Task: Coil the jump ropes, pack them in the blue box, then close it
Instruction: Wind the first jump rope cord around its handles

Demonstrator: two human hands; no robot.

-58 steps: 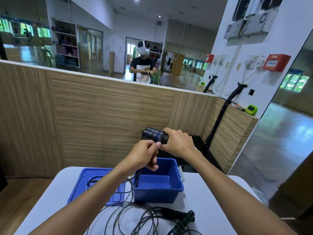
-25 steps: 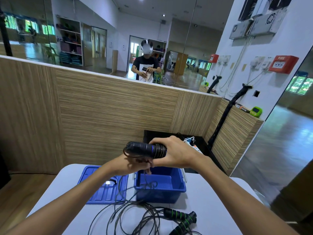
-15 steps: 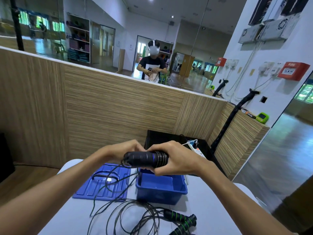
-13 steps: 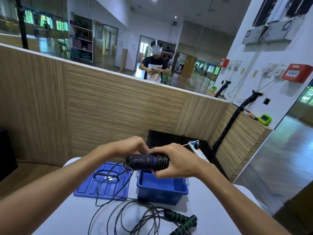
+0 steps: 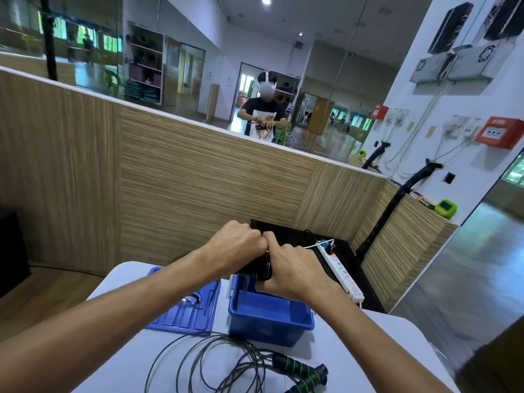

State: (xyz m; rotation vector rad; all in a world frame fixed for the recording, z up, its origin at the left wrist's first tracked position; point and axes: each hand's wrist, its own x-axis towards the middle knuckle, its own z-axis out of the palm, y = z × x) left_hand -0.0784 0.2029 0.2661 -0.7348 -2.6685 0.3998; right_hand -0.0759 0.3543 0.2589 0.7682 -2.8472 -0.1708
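- Jump-rope handles (image 5: 259,272), black and bundled, sit mid-frame just above the blue box (image 5: 269,321), mostly hidden by both fists.
- Left hand (image 5: 236,245) is clenched around the bundle from the left; right hand (image 5: 292,275) grasps it from the right, knuckles touching.
- Blue box stands open on the white bench (image 5: 382,350), its lid (image 5: 184,310) lying flat just to the left.
- Second jump rope (image 5: 226,364), with green-striped handles (image 5: 300,373), lies loosely looped at lower centre, in front of the box.
- White power strip (image 5: 340,273) lies behind the bench, at centre right.
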